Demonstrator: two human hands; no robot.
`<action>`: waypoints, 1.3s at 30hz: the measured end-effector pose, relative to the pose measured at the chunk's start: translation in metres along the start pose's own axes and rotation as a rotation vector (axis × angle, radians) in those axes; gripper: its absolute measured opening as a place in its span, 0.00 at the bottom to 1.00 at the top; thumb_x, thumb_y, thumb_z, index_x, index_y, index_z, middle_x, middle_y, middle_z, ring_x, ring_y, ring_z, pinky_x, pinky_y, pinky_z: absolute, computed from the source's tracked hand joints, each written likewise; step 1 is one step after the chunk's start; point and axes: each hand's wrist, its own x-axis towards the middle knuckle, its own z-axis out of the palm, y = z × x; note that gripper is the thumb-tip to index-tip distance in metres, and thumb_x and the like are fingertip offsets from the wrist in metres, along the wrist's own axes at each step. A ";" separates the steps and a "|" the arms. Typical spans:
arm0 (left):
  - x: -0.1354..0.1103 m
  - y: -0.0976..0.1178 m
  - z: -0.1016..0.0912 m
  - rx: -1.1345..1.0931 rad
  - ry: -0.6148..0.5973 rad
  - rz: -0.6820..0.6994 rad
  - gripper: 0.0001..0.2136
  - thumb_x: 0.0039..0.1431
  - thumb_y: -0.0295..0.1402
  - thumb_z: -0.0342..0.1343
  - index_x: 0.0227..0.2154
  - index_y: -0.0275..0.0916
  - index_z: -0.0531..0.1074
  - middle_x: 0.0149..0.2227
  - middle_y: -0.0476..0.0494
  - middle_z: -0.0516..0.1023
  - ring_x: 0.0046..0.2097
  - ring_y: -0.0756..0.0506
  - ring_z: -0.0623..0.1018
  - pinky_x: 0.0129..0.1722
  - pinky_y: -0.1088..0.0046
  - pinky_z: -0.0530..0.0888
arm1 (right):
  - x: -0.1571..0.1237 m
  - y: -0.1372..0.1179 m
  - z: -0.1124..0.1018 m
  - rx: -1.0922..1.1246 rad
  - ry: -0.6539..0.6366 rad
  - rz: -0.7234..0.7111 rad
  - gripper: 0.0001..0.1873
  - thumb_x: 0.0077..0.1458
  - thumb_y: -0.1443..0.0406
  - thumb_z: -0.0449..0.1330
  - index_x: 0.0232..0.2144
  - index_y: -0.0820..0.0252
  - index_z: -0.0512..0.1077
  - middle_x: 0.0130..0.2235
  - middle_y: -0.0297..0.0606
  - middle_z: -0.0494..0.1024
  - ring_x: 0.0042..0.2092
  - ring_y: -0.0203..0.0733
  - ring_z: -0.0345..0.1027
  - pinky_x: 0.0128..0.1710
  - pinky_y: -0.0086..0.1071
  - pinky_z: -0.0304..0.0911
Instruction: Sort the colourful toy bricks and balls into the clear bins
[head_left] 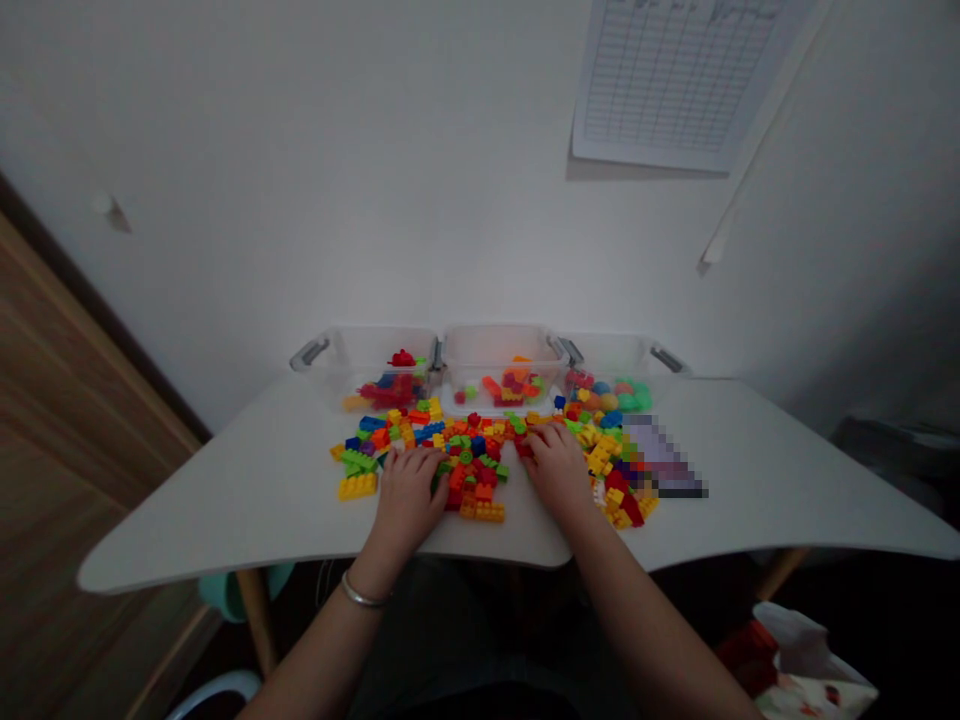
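Observation:
A loose pile of toy building bricks point(489, 450) in red, yellow, green, blue and orange spreads over the white table. At its left part, my left hand point(409, 492) lies palm down with fingers apart over the bricks; a red brick point(454, 496) is beside its thumb. My right hand point(559, 470) reaches in from the right, its fingers bent around a dark red brick point(524, 448) at the fingertips. The undersides of both hands are hidden. Yellow bricks point(602, 455) lie just right of my right hand.
Three clear plastic bins stand along the wall: a left bin point(360, 345) with mostly red pieces, a middle bin point(502, 345) with mixed pieces, a right bin point(619, 352) with round coloured pieces. A blurred flat object point(664, 458) lies at right. The table's front edge point(510, 562) is near me.

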 end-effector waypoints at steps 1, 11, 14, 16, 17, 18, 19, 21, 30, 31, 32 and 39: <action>0.000 0.000 0.000 -0.001 -0.001 0.000 0.13 0.59 0.33 0.49 0.44 0.40 0.73 0.47 0.41 0.78 0.51 0.38 0.74 0.60 0.48 0.57 | 0.000 0.000 0.001 0.005 0.013 -0.014 0.07 0.56 0.67 0.59 0.37 0.58 0.77 0.48 0.44 0.76 0.54 0.53 0.61 0.53 0.44 0.59; -0.001 -0.001 0.003 0.004 0.014 0.006 0.12 0.59 0.33 0.49 0.43 0.39 0.74 0.46 0.41 0.78 0.50 0.38 0.74 0.59 0.47 0.58 | 0.001 -0.002 -0.001 0.176 0.083 -0.048 0.04 0.55 0.67 0.58 0.34 0.58 0.73 0.38 0.42 0.78 0.45 0.48 0.68 0.48 0.41 0.62; -0.001 -0.002 0.002 0.003 0.018 0.011 0.13 0.59 0.33 0.49 0.43 0.40 0.74 0.47 0.40 0.78 0.50 0.38 0.74 0.59 0.47 0.58 | 0.007 0.004 -0.003 0.327 0.148 0.048 0.05 0.54 0.65 0.58 0.34 0.58 0.71 0.37 0.43 0.77 0.41 0.48 0.69 0.44 0.41 0.64; -0.001 -0.002 0.002 -0.004 0.017 0.008 0.13 0.59 0.33 0.49 0.44 0.40 0.74 0.47 0.40 0.78 0.50 0.38 0.74 0.59 0.47 0.58 | 0.014 0.013 -0.006 0.471 0.217 0.133 0.07 0.53 0.63 0.58 0.35 0.58 0.70 0.38 0.42 0.77 0.40 0.47 0.70 0.43 0.41 0.65; 0.000 -0.001 0.002 -0.007 0.014 0.005 0.13 0.59 0.33 0.50 0.44 0.40 0.74 0.47 0.40 0.78 0.51 0.38 0.74 0.59 0.47 0.58 | 0.018 0.018 -0.009 0.542 0.251 0.178 0.08 0.53 0.62 0.57 0.36 0.58 0.70 0.38 0.42 0.77 0.40 0.46 0.70 0.42 0.41 0.65; 0.000 -0.001 0.001 -0.009 0.012 0.002 0.13 0.58 0.33 0.50 0.44 0.40 0.74 0.47 0.40 0.78 0.51 0.38 0.74 0.59 0.46 0.58 | 0.023 0.024 -0.012 0.607 0.284 0.221 0.09 0.53 0.62 0.57 0.37 0.58 0.70 0.38 0.41 0.77 0.39 0.45 0.71 0.42 0.40 0.66; 0.000 -0.001 0.001 -0.010 0.011 -0.001 0.13 0.58 0.33 0.50 0.44 0.41 0.74 0.48 0.41 0.78 0.51 0.38 0.74 0.59 0.47 0.58 | 0.029 0.030 -0.015 0.665 0.311 0.256 0.10 0.53 0.61 0.57 0.38 0.58 0.70 0.38 0.40 0.77 0.38 0.44 0.71 0.41 0.39 0.66; 0.000 0.000 0.000 -0.011 0.006 -0.005 0.13 0.58 0.33 0.50 0.44 0.41 0.74 0.48 0.41 0.78 0.51 0.38 0.74 0.59 0.47 0.58 | 0.041 0.044 -0.021 0.758 0.355 0.293 0.12 0.52 0.60 0.57 0.38 0.58 0.70 0.38 0.40 0.77 0.37 0.42 0.71 0.39 0.38 0.67; -0.001 0.000 0.001 -0.007 0.007 -0.004 0.13 0.59 0.33 0.49 0.44 0.40 0.74 0.48 0.40 0.78 0.51 0.38 0.73 0.60 0.46 0.58 | 0.084 0.091 -0.032 0.531 0.480 0.221 0.07 0.48 0.65 0.57 0.33 0.58 0.72 0.37 0.40 0.75 0.37 0.42 0.68 0.43 0.39 0.66; -0.001 0.000 0.001 -0.007 0.010 -0.001 0.13 0.59 0.33 0.49 0.44 0.40 0.74 0.48 0.40 0.78 0.51 0.38 0.74 0.60 0.46 0.58 | 0.086 0.093 -0.032 0.501 0.474 0.206 0.07 0.49 0.66 0.56 0.33 0.58 0.72 0.37 0.40 0.74 0.38 0.43 0.67 0.44 0.40 0.66; -0.001 0.000 0.002 -0.006 0.013 0.001 0.13 0.59 0.33 0.49 0.44 0.40 0.74 0.48 0.40 0.78 0.51 0.38 0.74 0.59 0.46 0.58 | 0.088 0.095 -0.032 0.468 0.467 0.199 0.07 0.49 0.67 0.56 0.33 0.59 0.72 0.38 0.41 0.74 0.38 0.43 0.67 0.45 0.40 0.65; -0.001 -0.001 0.002 -0.010 0.021 0.005 0.13 0.59 0.33 0.48 0.44 0.41 0.73 0.48 0.40 0.78 0.51 0.38 0.74 0.59 0.47 0.58 | 0.095 0.104 -0.020 0.286 0.340 0.244 0.12 0.50 0.70 0.52 0.36 0.61 0.72 0.41 0.46 0.73 0.43 0.46 0.65 0.48 0.40 0.62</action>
